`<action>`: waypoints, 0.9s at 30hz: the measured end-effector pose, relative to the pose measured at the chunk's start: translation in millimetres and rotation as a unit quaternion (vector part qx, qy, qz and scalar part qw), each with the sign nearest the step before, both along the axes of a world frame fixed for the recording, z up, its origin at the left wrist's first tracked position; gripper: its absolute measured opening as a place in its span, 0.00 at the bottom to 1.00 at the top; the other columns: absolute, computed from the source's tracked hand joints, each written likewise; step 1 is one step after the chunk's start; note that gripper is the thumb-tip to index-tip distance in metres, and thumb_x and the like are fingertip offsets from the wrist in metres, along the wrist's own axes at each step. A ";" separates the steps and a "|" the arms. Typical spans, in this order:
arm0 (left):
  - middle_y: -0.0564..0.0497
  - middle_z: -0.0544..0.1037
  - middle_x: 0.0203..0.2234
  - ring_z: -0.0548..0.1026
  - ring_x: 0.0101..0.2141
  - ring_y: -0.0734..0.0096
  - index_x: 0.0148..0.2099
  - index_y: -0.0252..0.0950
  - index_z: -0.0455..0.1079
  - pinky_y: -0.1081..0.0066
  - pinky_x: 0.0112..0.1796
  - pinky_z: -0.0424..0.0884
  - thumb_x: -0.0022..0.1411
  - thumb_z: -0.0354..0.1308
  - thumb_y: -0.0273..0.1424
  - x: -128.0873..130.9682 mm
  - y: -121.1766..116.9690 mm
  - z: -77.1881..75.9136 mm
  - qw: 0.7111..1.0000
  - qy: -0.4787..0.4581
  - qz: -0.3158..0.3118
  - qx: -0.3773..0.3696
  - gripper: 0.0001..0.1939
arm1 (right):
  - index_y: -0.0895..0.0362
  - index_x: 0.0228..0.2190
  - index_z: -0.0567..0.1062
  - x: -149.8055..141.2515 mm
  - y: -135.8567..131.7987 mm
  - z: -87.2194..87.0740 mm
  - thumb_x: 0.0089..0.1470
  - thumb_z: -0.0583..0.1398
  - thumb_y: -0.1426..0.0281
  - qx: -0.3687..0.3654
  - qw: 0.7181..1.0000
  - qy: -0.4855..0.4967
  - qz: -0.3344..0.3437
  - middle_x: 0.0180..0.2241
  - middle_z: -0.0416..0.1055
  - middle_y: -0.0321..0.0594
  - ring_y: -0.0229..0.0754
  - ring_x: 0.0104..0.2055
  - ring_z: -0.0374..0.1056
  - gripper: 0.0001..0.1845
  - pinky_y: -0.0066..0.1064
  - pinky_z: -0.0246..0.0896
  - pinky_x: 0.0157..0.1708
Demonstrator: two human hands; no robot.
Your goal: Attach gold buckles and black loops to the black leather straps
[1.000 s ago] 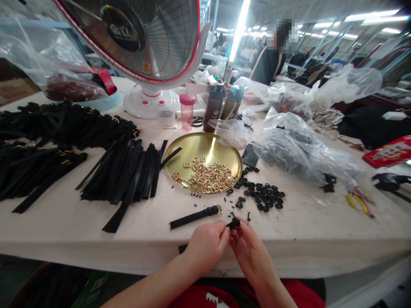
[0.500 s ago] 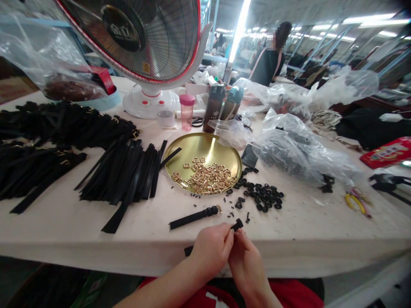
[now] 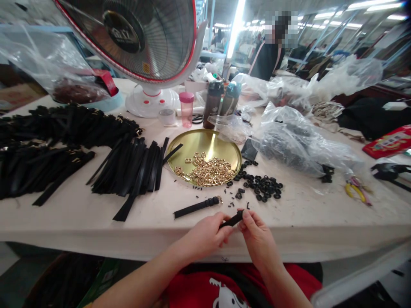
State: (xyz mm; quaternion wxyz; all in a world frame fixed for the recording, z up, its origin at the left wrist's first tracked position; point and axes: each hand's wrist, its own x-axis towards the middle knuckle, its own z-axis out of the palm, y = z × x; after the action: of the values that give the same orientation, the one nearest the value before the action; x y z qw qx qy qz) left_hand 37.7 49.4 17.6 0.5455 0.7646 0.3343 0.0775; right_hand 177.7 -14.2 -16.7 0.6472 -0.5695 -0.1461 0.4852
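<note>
Near the table's front edge I hold a black strap (image 3: 233, 220) between both hands. My left hand (image 3: 210, 233) pinches it from the left, while my right hand (image 3: 255, 231) has thumb and fingers closed on its far end. Just beyond my hands lies another black strap with a gold buckle (image 3: 196, 207). Behind it stands a round gold tray (image 3: 205, 136) holding a heap of small gold buckles (image 3: 212, 171). To the right of the tray sits a pile of small black loops (image 3: 265, 187). Fingers cover the end of the held strap.
Bundles of black straps (image 3: 128, 171) cover the left side, with more buckled straps (image 3: 64, 126) behind. At the back stand a fan (image 3: 150, 100), a pink cup (image 3: 186, 111) and bottles (image 3: 214, 102). Plastic bags (image 3: 295, 141) and yellow-handled pliers (image 3: 355, 192) lie at right.
Both hands keep hold of the strap. They have drawn slightly apart, so more of the strap shows between them, and my right fingers have moved to its far end. The view has tilted a little.
</note>
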 end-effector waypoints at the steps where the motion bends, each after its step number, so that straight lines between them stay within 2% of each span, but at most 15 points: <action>1: 0.53 0.71 0.22 0.68 0.22 0.73 0.48 0.35 0.63 0.74 0.26 0.61 0.61 0.44 0.34 -2.6 -0.1 0.8 1.000 -0.002 0.001 -0.012 0.16 | 0.54 0.30 0.75 -2.1 -0.1 -1.0 0.40 0.65 0.60 0.005 1.000 0.003 -0.004 0.17 0.63 0.30 0.33 0.20 0.56 0.14 0.26 0.54 0.23; 4: 0.51 0.73 0.26 0.70 0.28 0.69 0.58 0.36 0.53 0.71 0.31 0.63 0.62 0.42 0.34 -7.0 -0.2 3.6 0.999 -0.008 0.037 0.012 0.22 | 0.54 0.30 0.74 -17.0 -0.4 -3.1 0.42 0.64 0.60 0.010 0.999 0.030 0.030 0.19 0.63 0.30 0.33 0.21 0.54 0.12 0.26 0.52 0.23; 6: 0.47 0.74 0.34 0.70 0.34 0.67 0.60 0.36 0.51 0.69 0.36 0.63 0.62 0.42 0.35 -7.8 1.9 4.8 0.997 -0.023 0.064 0.025 0.24 | 0.54 0.28 0.74 -26.7 0.3 -1.4 0.45 0.62 0.59 0.002 0.997 0.024 0.075 0.20 0.64 0.31 0.33 0.22 0.54 0.12 0.26 0.53 0.24; 8: 0.46 0.73 0.39 0.69 0.37 0.67 0.57 0.36 0.56 0.70 0.39 0.63 0.62 0.44 0.37 -9.3 7.7 4.9 0.995 -0.057 0.081 0.013 0.23 | 0.55 0.26 0.73 -27.4 5.5 2.9 0.47 0.59 0.58 -0.012 0.992 -0.047 0.115 0.20 0.63 0.32 0.35 0.23 0.56 0.13 0.27 0.54 0.25; 9: 0.47 0.73 0.37 0.69 0.36 0.69 0.53 0.35 0.60 0.71 0.38 0.63 0.61 0.45 0.37 -10.7 12.0 4.4 0.993 -0.077 0.093 -0.001 0.20 | 0.55 0.25 0.73 -23.2 11.4 5.6 0.48 0.58 0.57 -0.015 0.986 -0.104 0.128 0.20 0.64 0.33 0.36 0.24 0.57 0.14 0.27 0.54 0.26; 11: 0.52 0.71 0.26 0.66 0.27 0.75 0.43 0.34 0.66 0.75 0.29 0.62 0.61 0.45 0.39 -14.8 22.4 2.5 0.983 -0.111 0.137 -0.053 0.16 | 0.55 0.28 0.73 -7.7 32.3 10.1 0.50 0.56 0.58 -0.004 0.960 -0.242 0.141 0.23 0.66 0.35 0.38 0.27 0.60 0.14 0.29 0.56 0.28; 13: 0.58 0.61 0.16 0.58 0.18 0.79 0.36 0.34 0.64 0.78 0.20 0.55 0.61 0.44 0.40 -19.9 32.9 0.0 0.964 -0.134 0.193 -0.121 0.15 | 0.55 0.36 0.71 10.8 64.7 11.6 0.51 0.55 0.60 0.018 0.912 -0.388 0.135 0.29 0.68 0.38 0.40 0.30 0.62 0.14 0.30 0.56 0.31; 15: 0.62 0.54 0.12 0.52 0.15 0.81 0.34 0.35 0.61 0.79 0.17 0.49 0.61 0.44 0.41 -24.6 41.5 -2.3 0.946 -0.154 0.228 -0.171 0.14 | 0.57 0.36 0.71 24.4 103.7 9.5 0.51 0.54 0.62 0.011 0.836 -0.529 0.145 0.31 0.67 0.41 0.40 0.29 0.62 0.14 0.32 0.56 0.31; 18: 0.62 0.54 0.12 0.51 0.14 0.82 0.32 0.35 0.59 0.80 0.17 0.49 0.60 0.45 0.39 -29.9 49.7 -4.5 0.936 -0.171 0.248 -0.183 0.13 | 0.57 0.31 0.72 28.7 157.2 3.4 0.52 0.53 0.65 -0.053 0.699 -0.685 0.201 0.31 0.67 0.43 0.43 0.31 0.64 0.12 0.33 0.55 0.33; 19: 0.63 0.55 0.11 0.51 0.14 0.83 0.32 0.35 0.59 0.80 0.17 0.49 0.60 0.45 0.39 -31.2 51.4 -5.1 0.935 -0.172 0.251 -0.184 0.12 | 0.57 0.29 0.73 27.2 170.5 1.7 0.51 0.54 0.65 -0.072 0.669 -0.708 0.216 0.30 0.68 0.44 0.44 0.31 0.64 0.11 0.33 0.54 0.33; 20: 0.63 0.54 0.11 0.51 0.13 0.83 0.32 0.35 0.59 0.80 0.17 0.49 0.60 0.45 0.39 -32.3 52.9 -5.7 0.933 -0.172 0.255 -0.186 0.12 | 0.57 0.27 0.72 25.3 180.7 0.4 0.50 0.55 0.66 -0.085 0.655 -0.715 0.228 0.30 0.68 0.44 0.45 0.32 0.64 0.09 0.33 0.53 0.33; 22: 0.63 0.54 0.11 0.51 0.13 0.83 0.33 0.34 0.59 0.79 0.16 0.49 0.60 0.45 0.38 -33.9 55.3 -6.9 0.931 -0.170 0.259 -0.192 0.11 | 0.57 0.23 0.71 23.1 192.2 -0.4 0.47 0.57 0.68 -0.094 0.661 -0.702 0.249 0.29 0.68 0.43 0.44 0.32 0.64 0.06 0.33 0.53 0.32; 25: 0.63 0.56 0.11 0.51 0.13 0.83 0.33 0.34 0.59 0.79 0.16 0.49 0.60 0.45 0.38 -34.3 58.4 -7.6 0.931 -0.163 0.266 -0.190 0.12 | 0.56 0.21 0.68 25.7 188.9 4.1 0.47 0.56 0.68 -0.092 0.684 -0.674 0.262 0.26 0.67 0.39 0.41 0.29 0.62 0.06 0.30 0.51 0.28; 26: 0.63 0.56 0.12 0.52 0.13 0.83 0.33 0.34 0.59 0.79 0.16 0.49 0.60 0.45 0.39 -33.7 59.3 -7.3 0.931 -0.162 0.270 -0.185 0.12 | 0.56 0.21 0.67 27.1 182.8 7.3 0.47 0.56 0.67 -0.087 0.705 -0.651 0.268 0.24 0.65 0.37 0.40 0.27 0.61 0.07 0.30 0.51 0.26; 27: 0.62 0.57 0.12 0.52 0.14 0.83 0.34 0.34 0.59 0.79 0.16 0.49 0.60 0.45 0.39 -32.8 60.2 -6.5 0.930 -0.163 0.275 -0.180 0.12 | 0.56 0.22 0.66 27.8 174.6 11.4 0.48 0.55 0.65 -0.078 0.741 -0.608 0.274 0.22 0.64 0.35 0.38 0.25 0.60 0.08 0.29 0.50 0.25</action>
State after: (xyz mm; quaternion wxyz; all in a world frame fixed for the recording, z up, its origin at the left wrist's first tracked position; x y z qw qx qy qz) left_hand 4.8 109.7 11.1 0.6780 0.5086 0.4467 0.2865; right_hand 205.5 160.3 -5.3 0.2135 -0.7274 -0.6199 0.2026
